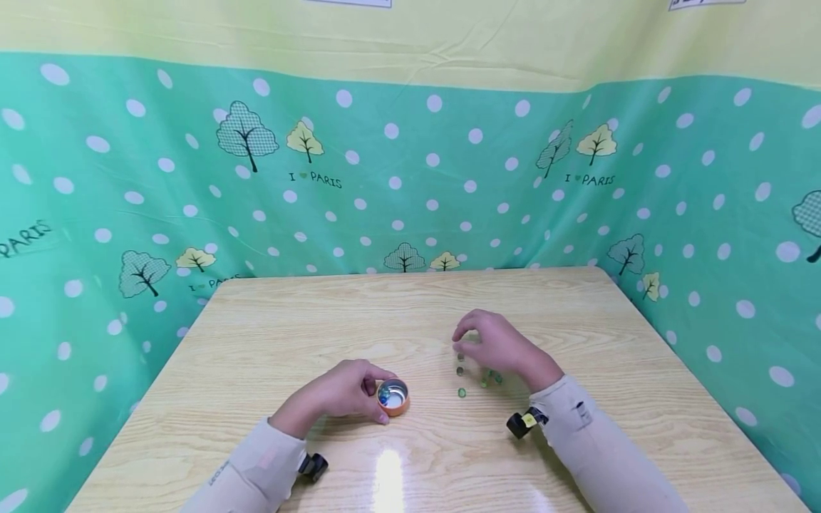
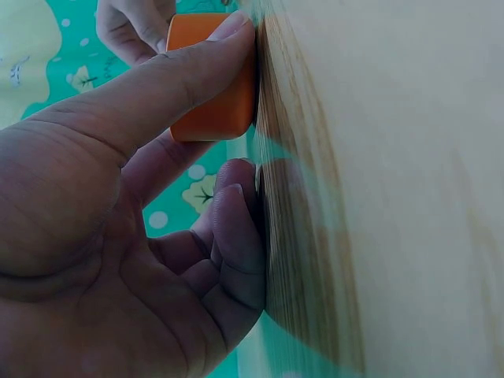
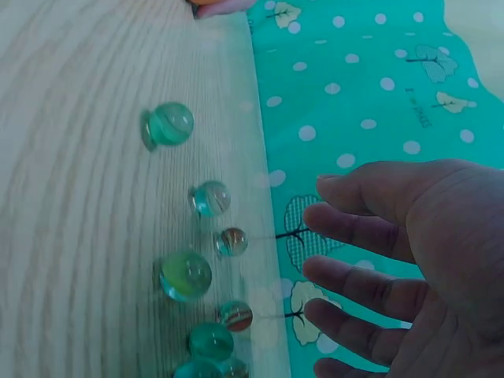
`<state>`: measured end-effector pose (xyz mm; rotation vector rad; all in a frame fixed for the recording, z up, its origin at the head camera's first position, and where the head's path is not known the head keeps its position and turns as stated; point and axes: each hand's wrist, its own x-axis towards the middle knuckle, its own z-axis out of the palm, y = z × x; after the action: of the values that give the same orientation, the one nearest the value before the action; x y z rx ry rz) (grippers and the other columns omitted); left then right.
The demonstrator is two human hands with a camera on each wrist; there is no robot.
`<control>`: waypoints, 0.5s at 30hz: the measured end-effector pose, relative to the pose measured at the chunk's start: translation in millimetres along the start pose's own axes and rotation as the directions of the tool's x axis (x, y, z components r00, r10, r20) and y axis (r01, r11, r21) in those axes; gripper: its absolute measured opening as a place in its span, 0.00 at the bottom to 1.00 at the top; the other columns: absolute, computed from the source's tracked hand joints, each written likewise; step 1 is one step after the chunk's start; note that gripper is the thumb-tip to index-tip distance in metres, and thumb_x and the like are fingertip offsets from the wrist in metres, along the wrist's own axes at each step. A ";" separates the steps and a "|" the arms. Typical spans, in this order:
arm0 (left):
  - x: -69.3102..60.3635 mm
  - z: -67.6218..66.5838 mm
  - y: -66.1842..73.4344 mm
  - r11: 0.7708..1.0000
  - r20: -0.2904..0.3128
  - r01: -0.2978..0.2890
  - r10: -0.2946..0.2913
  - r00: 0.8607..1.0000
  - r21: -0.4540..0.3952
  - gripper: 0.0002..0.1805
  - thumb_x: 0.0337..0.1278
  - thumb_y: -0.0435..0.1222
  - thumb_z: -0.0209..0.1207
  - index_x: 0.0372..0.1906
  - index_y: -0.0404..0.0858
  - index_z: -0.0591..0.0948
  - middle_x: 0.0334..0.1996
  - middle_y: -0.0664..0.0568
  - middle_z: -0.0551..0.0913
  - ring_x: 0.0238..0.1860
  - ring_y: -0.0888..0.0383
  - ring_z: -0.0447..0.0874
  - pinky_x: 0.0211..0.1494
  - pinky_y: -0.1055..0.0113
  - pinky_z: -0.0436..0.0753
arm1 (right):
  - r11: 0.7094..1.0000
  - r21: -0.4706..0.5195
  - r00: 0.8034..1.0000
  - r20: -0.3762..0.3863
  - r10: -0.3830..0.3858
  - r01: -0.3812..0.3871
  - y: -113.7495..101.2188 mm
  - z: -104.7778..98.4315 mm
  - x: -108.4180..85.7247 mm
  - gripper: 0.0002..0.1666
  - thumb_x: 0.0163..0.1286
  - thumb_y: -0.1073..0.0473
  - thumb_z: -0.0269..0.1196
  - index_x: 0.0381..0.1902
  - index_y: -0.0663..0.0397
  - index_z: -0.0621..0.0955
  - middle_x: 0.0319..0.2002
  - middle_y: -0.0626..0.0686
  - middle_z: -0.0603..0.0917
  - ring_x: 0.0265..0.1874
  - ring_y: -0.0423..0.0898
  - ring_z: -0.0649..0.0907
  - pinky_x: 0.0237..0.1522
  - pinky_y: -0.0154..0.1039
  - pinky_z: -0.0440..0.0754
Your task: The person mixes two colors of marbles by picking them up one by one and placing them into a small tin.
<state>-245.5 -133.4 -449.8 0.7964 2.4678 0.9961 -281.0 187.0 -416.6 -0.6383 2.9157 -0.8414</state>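
Observation:
A small round orange container with a shiny inside stands on the table, left of its middle. My left hand grips its side between thumb and fingers; the left wrist view shows the thumb lying across the orange wall. A few bluish marbles are inside it. Over to the right, my right hand hovers above loose glass marbles, its fingers slightly bent and holding nothing. The right wrist view shows several of these: a green marble, a pale teal marble and smaller brownish-streaked ones.
The wood-grain table runs back to a green dotted curtain, which also lines both sides. Near the right wrist, a green marble lies closest to the front. A bright glare falls on the front of the tabletop.

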 end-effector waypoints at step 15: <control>0.0 0.9 2.1 1.000 -0.005 0.002 -0.002 1.000 0.003 0.32 0.40 0.43 0.83 0.58 0.54 0.87 0.29 0.56 0.81 0.29 0.58 0.74 0.32 0.68 0.72 | 0.997 -0.007 0.997 0.020 0.079 -0.079 19.2 -6.0 1.9 0.06 0.70 0.52 0.69 0.42 0.44 0.88 0.54 0.52 0.84 0.45 0.46 0.84 0.55 0.51 0.79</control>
<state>-244.3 -131.7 -448.9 0.7927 2.4741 0.9951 -290.9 204.1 -421.3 -0.5251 2.9048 -0.8127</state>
